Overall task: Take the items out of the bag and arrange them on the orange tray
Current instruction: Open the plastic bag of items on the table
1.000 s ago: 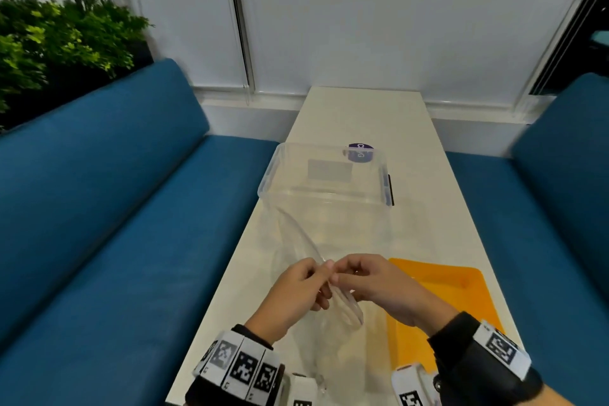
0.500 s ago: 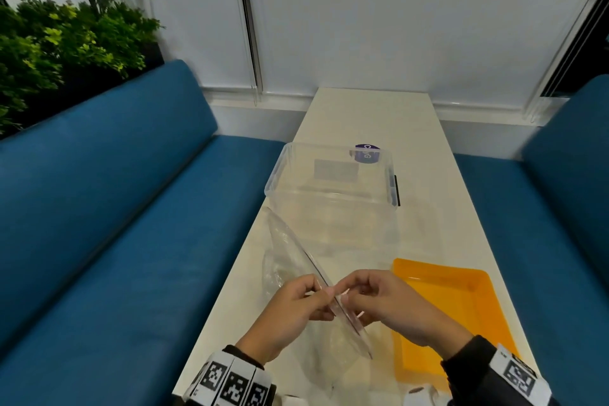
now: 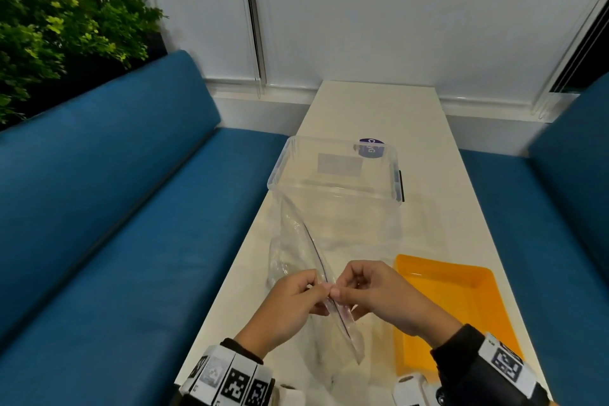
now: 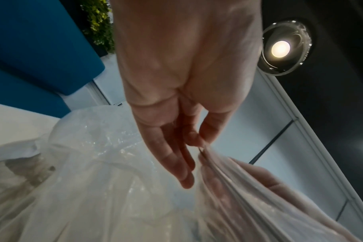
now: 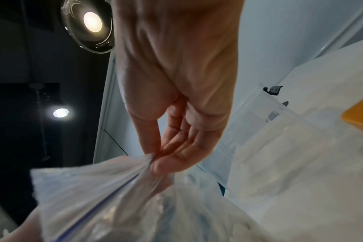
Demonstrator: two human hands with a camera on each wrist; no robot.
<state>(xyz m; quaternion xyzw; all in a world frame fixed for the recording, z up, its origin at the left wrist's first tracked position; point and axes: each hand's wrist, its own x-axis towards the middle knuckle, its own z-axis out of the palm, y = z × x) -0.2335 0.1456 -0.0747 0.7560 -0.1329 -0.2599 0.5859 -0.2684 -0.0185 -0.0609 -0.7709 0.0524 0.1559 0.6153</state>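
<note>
A clear zip-top bag [image 3: 296, 250] stands upright on the white table [image 3: 379, 109], its sealed top edge running toward me. My left hand [image 3: 296, 293] and right hand [image 3: 365, 287] pinch that top edge from opposite sides, fingertips almost meeting. In the left wrist view my left hand [image 4: 197, 144] pinches the bag [image 4: 106, 188] at the zip strip. The right wrist view has my right hand [image 5: 155, 160] pinching the bag [image 5: 106, 196] beside the blue zip line. What the bag holds looks pale and blurred. The orange tray [image 3: 487, 300] lies right of my hands, its inside bare.
A clear plastic storage bin [image 3: 336, 175] with a purple round sticker stands just beyond the bag. Blue sofas [image 3: 115, 224] flank the narrow table on both sides. Green plants [image 3: 49, 43] fill the far left corner. White blinds cover the wall ahead.
Both hands have slid slightly nearer to me along the bag's top edge, still pinching it. The head view has tilted a little.
</note>
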